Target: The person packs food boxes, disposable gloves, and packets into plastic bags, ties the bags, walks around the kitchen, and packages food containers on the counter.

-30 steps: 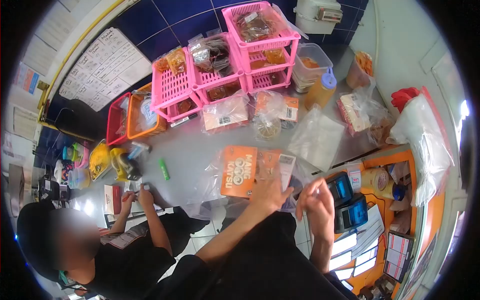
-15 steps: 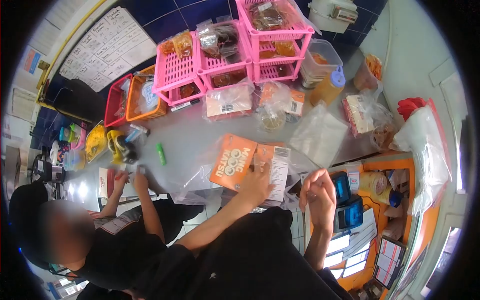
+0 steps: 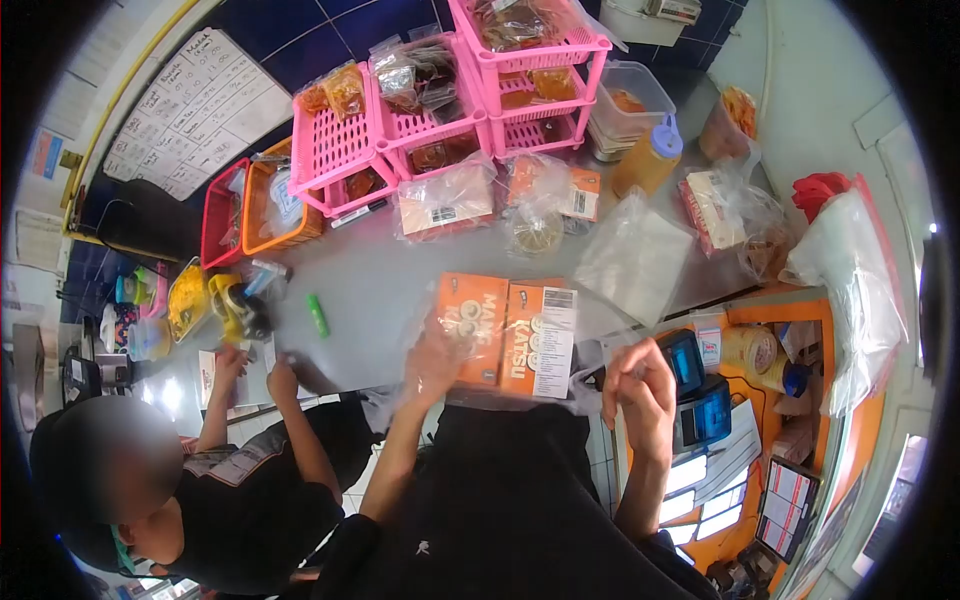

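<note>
Two orange boxes lie side by side in a clear plastic bag at the counter's front edge: the left box (image 3: 480,345) and the right box (image 3: 517,345), which bears a white printed label (image 3: 556,345). My left hand (image 3: 432,365) is at the left box's lower left side, over the bag; motion blurs its fingers, so its grip is unclear. Off to the right of the boxes, my right hand (image 3: 640,390) is raised with its fingers curled inward; whether anything is in them cannot be made out.
Pink baskets (image 3: 345,150) with packets stand at the back. Bagged boxes (image 3: 447,205), a sauce bottle (image 3: 648,160) and flat plastic bags (image 3: 635,260) lie beyond the orange boxes. At left, a co-worker (image 3: 240,490) leans over the counter, near a green marker (image 3: 318,315).
My left hand has moved left from the right box to the left box's side. Both boxes now sit straighter, side by side. My right hand remains raised on the right.
</note>
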Motion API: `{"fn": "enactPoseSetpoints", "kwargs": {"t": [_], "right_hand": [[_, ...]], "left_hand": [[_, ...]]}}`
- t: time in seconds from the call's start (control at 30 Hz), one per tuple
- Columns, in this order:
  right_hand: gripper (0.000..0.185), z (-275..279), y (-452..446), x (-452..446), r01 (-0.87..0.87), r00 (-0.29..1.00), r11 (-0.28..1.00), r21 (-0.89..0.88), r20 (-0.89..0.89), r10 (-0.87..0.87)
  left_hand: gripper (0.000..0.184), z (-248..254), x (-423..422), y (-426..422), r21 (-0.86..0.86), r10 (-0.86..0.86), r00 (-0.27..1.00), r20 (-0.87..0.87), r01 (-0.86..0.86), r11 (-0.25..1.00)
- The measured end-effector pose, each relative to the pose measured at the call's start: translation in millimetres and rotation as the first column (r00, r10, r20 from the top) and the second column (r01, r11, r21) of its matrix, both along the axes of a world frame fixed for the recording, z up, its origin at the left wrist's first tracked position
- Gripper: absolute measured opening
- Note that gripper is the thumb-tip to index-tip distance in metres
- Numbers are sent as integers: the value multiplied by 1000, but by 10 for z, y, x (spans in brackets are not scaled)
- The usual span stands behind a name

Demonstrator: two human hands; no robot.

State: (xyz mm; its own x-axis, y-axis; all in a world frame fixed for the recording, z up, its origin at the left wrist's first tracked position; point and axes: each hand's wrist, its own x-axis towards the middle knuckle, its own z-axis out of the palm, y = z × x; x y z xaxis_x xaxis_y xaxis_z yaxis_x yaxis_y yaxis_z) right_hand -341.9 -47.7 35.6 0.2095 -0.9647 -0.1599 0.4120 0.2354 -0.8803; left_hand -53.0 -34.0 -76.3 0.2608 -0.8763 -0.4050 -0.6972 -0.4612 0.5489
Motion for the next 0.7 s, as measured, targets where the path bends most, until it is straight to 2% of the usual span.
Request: {"fn": "enactPoseSetpoints", "kwargs": {"t": [0.03, 0.1, 0.17, 0.2, 0.27, 0.3, 0.37, 0.4, 0.43, 0.47, 0.5, 0.57, 0.6, 0.63, 0.7], "right_hand": [[7, 5, 9, 8, -3, 1000, 1000, 3, 0, 3], [13, 27, 34, 6, -73, 997, 991, -115, 26, 76], [15, 69, 15, -1, -111, 994, 992, -62, 1, 111], [16, 102, 10, -13, -150, 988, 987, -53, -32, 148], [20, 106, 10, -67, -209, 976, 977, -45, -63, 206], [20, 116, -2, -78, -214, 975, 976, -41, -64, 211], [20, 184, -16, -86, -269, 953, 962, 38, -138, 271], [20, 239, -32, -83, -271, 952, 962, 40, -136, 274], [22, 305, -63, -72, -253, 931, 961, 115, -241, 274], [24, 337, -93, -58, -223, 898, 957, 186, -342, 276], [24, 328, -109, -42, -219, 901, 958, 185, -340, 271], [36, 305, -136, -19, -180, 696, 983, 31, -702, 149], [48, 340, -161, -32, -196, 579, 980, 25, -804, 136], [48, 346, -162, -27, -189, 578, 982, 30, -805, 136], [41, 352, -169, 10, -136, 491, 989, -59, -871, 16]], "left_hand": [[80, -71, -73, 68, -19, 18, 999, 29, -17, 1000], [83, -91, -124, 112, -34, 41, 998, 52, -40, 999], [86, -3, -136, 79, 87, 79, 996, 42, -82, 993], [86, 52, -114, 114, 90, 83, 996, 39, -86, 992], [79, 222, 3, 202, -33, -174, 972, 156, 181, 983], [79, 385, 69, 220, -30, -170, 973, 153, 177, 984], [66, 850, 210, 244, -17, -286, 921, 263, 301, 953], [58, 1083, 257, 215, -35, -243, 909, 340, 270, 962], [52, 1302, 301, 161, -58, -198, 888, 415, 243, 968], [51, 1473, 344, 107, -76, -225, 826, 517, 306, 949], [51, 1548, 294, 104, -75, -229, 823, 520, 311, 948], [47, 1606, 127, 101, -56, -323, 722, 612, 447, 893], [46, 1597, 84, 99, -82, -348, 698, 626, 503, 860], [46, 1595, 79, 97, -79, -356, 697, 623, 509, 857], [38, 1616, 88, 78, 4, -390, 669, 633, 501, 866]]}}
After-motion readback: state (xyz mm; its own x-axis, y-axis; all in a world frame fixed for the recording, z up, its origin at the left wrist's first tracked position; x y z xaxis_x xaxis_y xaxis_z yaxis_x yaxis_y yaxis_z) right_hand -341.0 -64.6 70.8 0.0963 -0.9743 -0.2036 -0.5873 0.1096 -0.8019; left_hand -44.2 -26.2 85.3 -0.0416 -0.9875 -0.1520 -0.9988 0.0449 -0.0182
